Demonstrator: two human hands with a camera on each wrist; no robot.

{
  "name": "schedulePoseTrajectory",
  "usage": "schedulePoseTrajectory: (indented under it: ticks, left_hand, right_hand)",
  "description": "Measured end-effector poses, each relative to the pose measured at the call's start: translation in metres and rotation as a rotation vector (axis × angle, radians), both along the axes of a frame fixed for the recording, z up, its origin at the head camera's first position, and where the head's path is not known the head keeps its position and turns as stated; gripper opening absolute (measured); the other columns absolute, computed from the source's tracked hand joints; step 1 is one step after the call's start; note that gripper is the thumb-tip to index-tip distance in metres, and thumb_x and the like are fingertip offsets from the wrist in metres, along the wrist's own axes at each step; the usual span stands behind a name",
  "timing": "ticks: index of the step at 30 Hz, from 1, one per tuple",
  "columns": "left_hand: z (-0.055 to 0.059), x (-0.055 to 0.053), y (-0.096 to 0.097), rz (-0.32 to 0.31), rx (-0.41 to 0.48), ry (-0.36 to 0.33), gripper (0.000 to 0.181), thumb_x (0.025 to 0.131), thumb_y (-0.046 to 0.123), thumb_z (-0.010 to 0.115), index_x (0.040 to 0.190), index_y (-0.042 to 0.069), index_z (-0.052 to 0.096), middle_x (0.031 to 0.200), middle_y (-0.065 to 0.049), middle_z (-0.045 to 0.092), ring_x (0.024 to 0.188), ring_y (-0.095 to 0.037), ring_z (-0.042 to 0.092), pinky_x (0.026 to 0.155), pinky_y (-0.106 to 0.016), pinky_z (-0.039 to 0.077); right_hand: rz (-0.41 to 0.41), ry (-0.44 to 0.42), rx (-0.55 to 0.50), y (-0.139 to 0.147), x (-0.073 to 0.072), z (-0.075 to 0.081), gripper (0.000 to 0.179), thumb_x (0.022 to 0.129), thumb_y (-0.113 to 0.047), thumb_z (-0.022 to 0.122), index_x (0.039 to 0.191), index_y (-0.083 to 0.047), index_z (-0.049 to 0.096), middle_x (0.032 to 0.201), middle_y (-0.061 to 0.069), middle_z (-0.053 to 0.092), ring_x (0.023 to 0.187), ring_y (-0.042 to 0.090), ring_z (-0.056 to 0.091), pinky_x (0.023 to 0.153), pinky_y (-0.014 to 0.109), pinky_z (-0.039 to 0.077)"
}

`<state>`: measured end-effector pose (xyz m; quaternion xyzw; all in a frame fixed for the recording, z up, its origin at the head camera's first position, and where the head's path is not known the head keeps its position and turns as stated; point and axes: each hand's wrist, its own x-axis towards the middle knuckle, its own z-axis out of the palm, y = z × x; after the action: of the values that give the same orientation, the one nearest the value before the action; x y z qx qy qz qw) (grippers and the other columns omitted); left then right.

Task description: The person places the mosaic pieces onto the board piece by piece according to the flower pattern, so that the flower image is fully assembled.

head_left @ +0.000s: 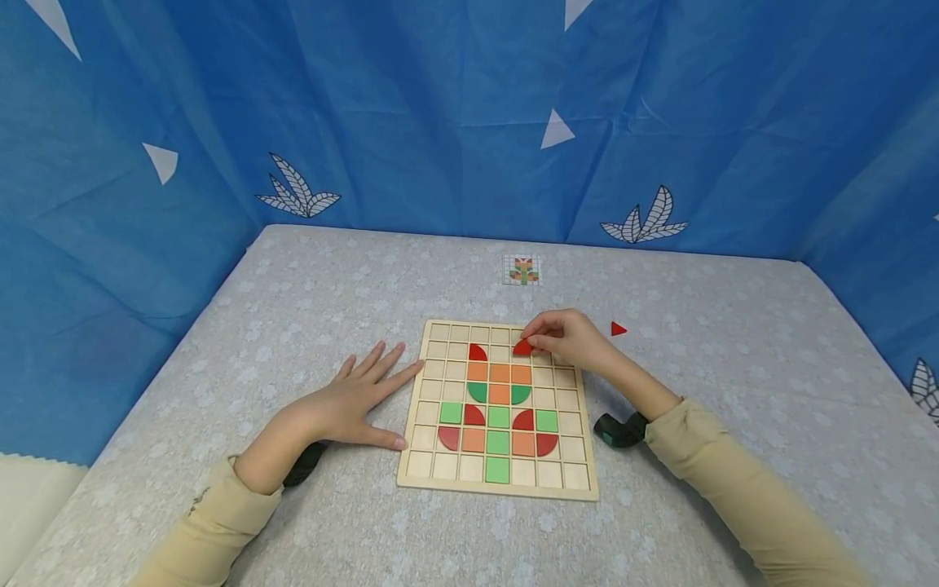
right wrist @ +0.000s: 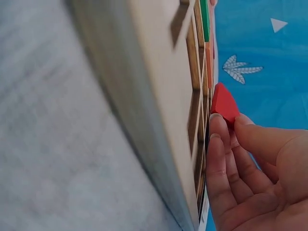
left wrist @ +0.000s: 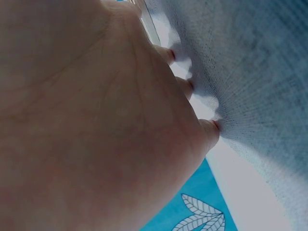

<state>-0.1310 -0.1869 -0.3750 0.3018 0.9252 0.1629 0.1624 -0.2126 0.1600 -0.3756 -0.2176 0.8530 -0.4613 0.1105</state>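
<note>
A red quarter-circle tile [head_left: 522,348] is pinched between the thumb and fingers of my right hand [head_left: 570,337], over the upper part of a wooden grid board [head_left: 499,491]. The right wrist view shows the same red tile [right wrist: 224,104] tilted at the fingertips, close to the board's surface. With fingers spread, my left hand [head_left: 352,405] lies on the cloth, thumb and index fingertip touching the board's left edge. Red, orange, dark green and light green tiles sit in the board's middle cells, among them another red quarter-circle [head_left: 477,353].
A small red triangle tile [head_left: 619,328] lies on the cloth to the right of the board. Behind the board is a small pattern card [head_left: 522,270] with a coloured grid picture. A patterned grey cloth [head_left: 352,277] covers the table, and blue curtains [head_left: 440,122] stand around it.
</note>
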Motion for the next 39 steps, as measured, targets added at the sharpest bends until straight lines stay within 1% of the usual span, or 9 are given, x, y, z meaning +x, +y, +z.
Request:
schedulePoseTrajectory:
  ticks: [5, 12, 15, 19, 24, 29, 33, 37, 39]
  left_hand:
    - [0.0, 0.0, 0.0, -0.001, -0.003, -0.001, 0.104, 0.072, 0.07, 0.062, 0.152, 0.02, 0.018, 0.155, -0.015, 0.002, 0.138, -0.037, -0.006, 0.103, -0.062, -0.001]
    - [0.0, 0.0, 0.0, 0.0, -0.003, -0.004, 0.104, 0.072, 0.07, 0.062, 0.152, 0.02, 0.018, 0.155, -0.015, 0.002, 0.138, -0.036, -0.006, 0.103, -0.062, -0.001]
    - [-0.001, 0.0, 0.0, -0.003, -0.004, -0.001, 0.104, 0.072, 0.07, 0.061, 0.152, 0.02, 0.017, 0.155, -0.015, 0.002, 0.138, -0.036, -0.006, 0.103, -0.062, -0.001]
    - [-0.001, -0.001, 0.0, -0.005, -0.001, 0.001, 0.104, 0.072, 0.07, 0.061, 0.152, 0.02, 0.017, 0.155, -0.015, 0.002, 0.138, -0.037, -0.006, 0.103, -0.063, -0.001]
    - [-0.001, 0.0, 0.0, -0.004, 0.001, 0.001, 0.104, 0.072, 0.07, 0.062, 0.152, 0.02, 0.018, 0.155, -0.015, 0.002, 0.138, -0.037, -0.006, 0.103, -0.063, -0.001]
    - [0.0, 0.0, 0.001, -0.004, -0.001, -0.001, 0.104, 0.072, 0.069, 0.062, 0.152, 0.02, 0.018, 0.155, -0.015, 0.002, 0.138, -0.037, -0.006, 0.103, -0.063, -0.001]
    - [0.001, 0.001, 0.001, -0.003, 0.001, -0.005, 0.103, 0.072, 0.069, 0.062, 0.152, 0.02, 0.018, 0.155, -0.015, 0.002, 0.138, -0.037, -0.006, 0.103, -0.062, 0.0]
    - [0.002, 0.001, 0.001, 0.0, 0.002, -0.01, 0.103, 0.072, 0.068, 0.063, 0.152, 0.02, 0.017, 0.155, -0.015, 0.002, 0.138, -0.037, -0.006, 0.103, -0.062, 0.0]
    - [0.002, 0.001, 0.001, 0.001, 0.002, -0.01, 0.103, 0.073, 0.068, 0.063, 0.152, 0.02, 0.017, 0.155, -0.015, 0.002, 0.138, -0.037, -0.007, 0.103, -0.062, -0.001]
  right_hand:
    - [0.003, 0.016, 0.013, -0.001, -0.001, -0.003, 0.008, 0.09, -0.004, 0.063, 0.092, -0.002, 0.071, 0.077, 0.004, 0.066, 0.067, 0.018, 0.062, 0.062, 0.029, 0.05]
    - [0.049, 0.085, 0.059, 0.0, 0.0, -0.004, 0.007, 0.089, -0.006, 0.065, 0.089, -0.006, 0.072, 0.074, -0.001, 0.064, 0.061, 0.016, 0.053, 0.054, 0.026, 0.044]
    - [0.07, 0.097, 0.06, 0.0, 0.001, -0.004, 0.007, 0.088, -0.006, 0.065, 0.088, -0.006, 0.072, 0.075, 0.0, 0.065, 0.062, 0.016, 0.053, 0.056, 0.026, 0.043]
    - [0.083, 0.117, 0.058, 0.002, 0.002, -0.004, 0.006, 0.088, -0.006, 0.066, 0.088, -0.006, 0.072, 0.081, 0.001, 0.064, 0.067, 0.017, 0.053, 0.06, 0.028, 0.044]
    - [0.072, 0.157, 0.086, 0.002, 0.002, -0.004, 0.007, 0.086, -0.005, 0.067, 0.088, -0.007, 0.074, 0.084, 0.0, 0.061, 0.07, 0.017, 0.051, 0.061, 0.029, 0.044]
    - [0.064, 0.182, 0.129, 0.001, 0.004, -0.002, 0.01, 0.087, -0.004, 0.067, 0.094, -0.006, 0.073, 0.085, -0.001, 0.061, 0.071, 0.017, 0.051, 0.061, 0.03, 0.044]
    - [0.023, 0.183, 0.146, 0.007, 0.006, 0.005, 0.013, 0.088, -0.005, 0.065, 0.099, -0.005, 0.072, 0.088, 0.002, 0.062, 0.074, 0.018, 0.053, 0.064, 0.032, 0.046]
    - [-0.067, 0.184, 0.145, 0.024, 0.006, 0.016, 0.015, 0.091, -0.006, 0.061, 0.103, -0.003, 0.07, 0.097, 0.007, 0.064, 0.079, 0.02, 0.057, 0.067, 0.034, 0.048]
    - [-0.117, 0.202, 0.136, 0.037, 0.006, 0.02, 0.017, 0.093, -0.008, 0.06, 0.105, -0.002, 0.069, 0.101, 0.01, 0.064, 0.08, 0.022, 0.058, 0.066, 0.035, 0.049]
